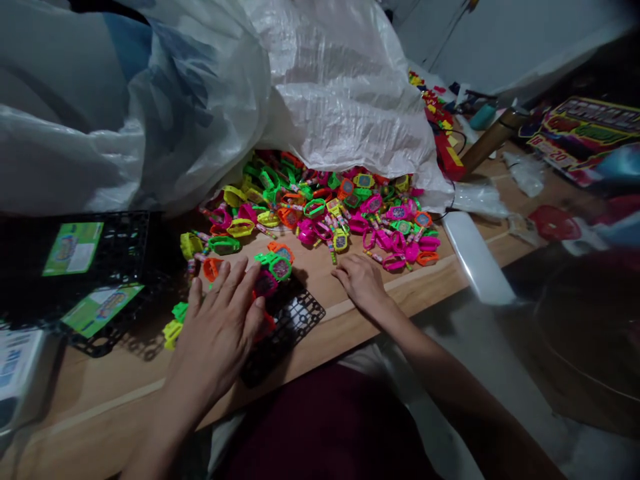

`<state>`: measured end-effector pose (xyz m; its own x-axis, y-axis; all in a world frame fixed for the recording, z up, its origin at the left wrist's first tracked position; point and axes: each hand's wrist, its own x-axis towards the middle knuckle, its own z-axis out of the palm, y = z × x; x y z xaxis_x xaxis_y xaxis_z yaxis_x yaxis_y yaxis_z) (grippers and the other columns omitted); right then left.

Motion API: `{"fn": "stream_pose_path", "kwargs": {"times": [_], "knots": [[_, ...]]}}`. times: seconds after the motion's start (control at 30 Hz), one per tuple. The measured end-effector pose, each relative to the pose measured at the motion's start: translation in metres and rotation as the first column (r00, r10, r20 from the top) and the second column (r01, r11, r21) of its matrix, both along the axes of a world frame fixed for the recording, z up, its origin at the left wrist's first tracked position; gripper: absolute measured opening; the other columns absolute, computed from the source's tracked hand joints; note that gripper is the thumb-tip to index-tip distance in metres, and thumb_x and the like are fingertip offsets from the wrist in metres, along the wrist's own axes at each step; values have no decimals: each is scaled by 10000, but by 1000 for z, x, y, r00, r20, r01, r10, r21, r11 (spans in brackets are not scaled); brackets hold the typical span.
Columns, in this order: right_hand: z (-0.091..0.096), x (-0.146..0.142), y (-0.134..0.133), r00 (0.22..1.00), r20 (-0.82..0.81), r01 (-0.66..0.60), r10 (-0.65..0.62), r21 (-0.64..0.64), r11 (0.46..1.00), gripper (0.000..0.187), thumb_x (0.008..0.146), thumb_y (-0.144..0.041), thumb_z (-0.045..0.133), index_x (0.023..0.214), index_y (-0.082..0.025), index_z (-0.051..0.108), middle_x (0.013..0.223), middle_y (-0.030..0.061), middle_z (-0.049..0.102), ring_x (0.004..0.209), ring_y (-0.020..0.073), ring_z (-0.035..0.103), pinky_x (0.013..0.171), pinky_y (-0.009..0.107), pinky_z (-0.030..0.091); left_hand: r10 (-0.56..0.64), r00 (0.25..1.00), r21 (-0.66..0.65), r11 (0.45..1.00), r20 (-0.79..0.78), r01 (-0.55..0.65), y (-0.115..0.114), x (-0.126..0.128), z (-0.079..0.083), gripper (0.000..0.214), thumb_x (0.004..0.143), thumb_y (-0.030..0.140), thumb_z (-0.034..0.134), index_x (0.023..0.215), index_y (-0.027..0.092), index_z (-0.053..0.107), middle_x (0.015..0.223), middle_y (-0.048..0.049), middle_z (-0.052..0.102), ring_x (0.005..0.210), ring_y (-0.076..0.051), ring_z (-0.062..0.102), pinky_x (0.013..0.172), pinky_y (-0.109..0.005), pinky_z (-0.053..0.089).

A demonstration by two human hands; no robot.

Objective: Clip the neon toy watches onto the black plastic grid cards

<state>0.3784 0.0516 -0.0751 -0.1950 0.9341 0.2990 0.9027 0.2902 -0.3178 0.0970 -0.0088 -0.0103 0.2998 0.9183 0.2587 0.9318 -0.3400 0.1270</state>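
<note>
My left hand (pixel 220 327), fingers stretched and slightly spread, hovers over or rests at several toy watches beside a small black plastic basket (pixel 300 313); its palm hides the contact. Green and orange watches (pixel 277 265) show just past its fingertips, and a yellow watch (pixel 173 333) lies left of it. On the table, my right hand (pixel 363 283) has its fingers bent and pressed together, close to the end of a thin patterned tube (pixel 333 252). Whether it pinches anything is hidden. Beyond both hands spreads a heap of neon toy watches (pixel 310 210) mixed with such tubes.
White woven sacks (pixel 345 87) stand behind the heap. Black baskets with green labels (pixel 73 248) are stacked at left, near a white box (pixel 20 367). A white slab-like object (pixel 477 260) lies at the table's right edge; a brown bottle (pixel 493 143) leans beyond.
</note>
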Motion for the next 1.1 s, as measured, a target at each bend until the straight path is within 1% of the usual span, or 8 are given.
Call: {"fn": "stream_pose_path", "kwargs": {"times": [0.2, 0.3, 0.4, 0.5, 0.6, 0.8, 0.93, 1.1], "knots": [[13, -19, 8, 989, -94, 119, -117, 8, 993, 243, 994, -395, 665, 1088, -174, 631, 1031, 101, 709, 964, 250, 650, 793, 320, 459, -2, 999, -26, 1000, 35, 2, 2, -1, 2, 733, 1038, 596, 157, 1586, 155, 365, 1663, -128, 367, 1574, -333, 266, 1294, -610, 130], [10, -29, 23, 971, -128, 202, -204, -27, 979, 266, 991, -276, 659, 1218, -165, 576, 1125, 130, 708, 1021, 264, 659, 811, 330, 473, -3, 999, -41, 999, 42, 5, 1, -1, 2, 689, 1051, 543, 168, 1580, 154, 377, 1663, -133, 367, 1578, -322, 256, 1303, -596, 97], [0, -24, 24, 942, -274, 188, -192, -44, 981, 351, 965, -172, 622, 1303, -174, 527, 1098, 102, 710, 957, 251, 666, 810, 340, 492, -13, 998, -43, 999, 68, 16, 0, -2, 2, 656, 1057, 525, 185, 1589, 182, 358, 1673, -112, 355, 1590, -294, 227, 1312, -570, 88], [-4, -11, 9, 901, -423, 111, -98, 5, 994, 323, 920, -168, 639, 1238, -176, 586, 995, 67, 670, 867, 231, 640, 788, 338, 507, -32, 995, -40, 999, 100, 36, -1, -3, 3, 625, 1064, 495, 216, 1596, 187, 329, 1668, -117, 366, 1589, -261, 238, 1321, -540, 82], [1, -10, -12, 868, -495, -27, 39, 30, 999, 73, 910, -202, 672, 982, -188, 676, 948, 52, 613, 841, 207, 610, 775, 318, 511, -42, 993, -24, 999, 113, 45, 0, -3, 4, 601, 1069, 449, 232, 1588, 161, 327, 1668, -150, 356, 1595, -246, 221, 1322, -527, 93], [7, -62, -34, 726, -627, -417, 284, -73, 906, 51, 932, -169, 694, 976, -181, 673, 1005, 49, 683, 943, 188, 643, 859, 288, 502, -55, 990, -39, 997, 128, 61, 2, -4, 5, 590, 1065, 404, 229, 1601, 164, 294, 1675, -166, 332, 1596, -269, 216, 1313, -565, 86], [-8, -91, -32, 737, -565, -500, 372, -86, 862, 112, 940, -99, 600, 892, -194, 634, 909, 13, 660, 835, 155, 609, 772, 244, 477, -72, 990, -13, 997, 119, 74, 1, -4, 3, 588, 1061, 390, 229, 1600, 164, 290, 1668, -181, 337, 1592, -293, 224, 1305, -590, 107], [-26, -96, -33, 816, -312, -494, 487, 62, 867, 219, 789, -7, 513, 861, -195, 600, 936, 77, 633, 919, 230, 549, 847, 334, 493, -118, 987, 19, 993, 107, 116, -3, -4, 4, 589, 1054, 329, 254, 1621, 173, 227, 1669, -186, 330, 1598, -281, 206, 1314, -577, 89]]}}
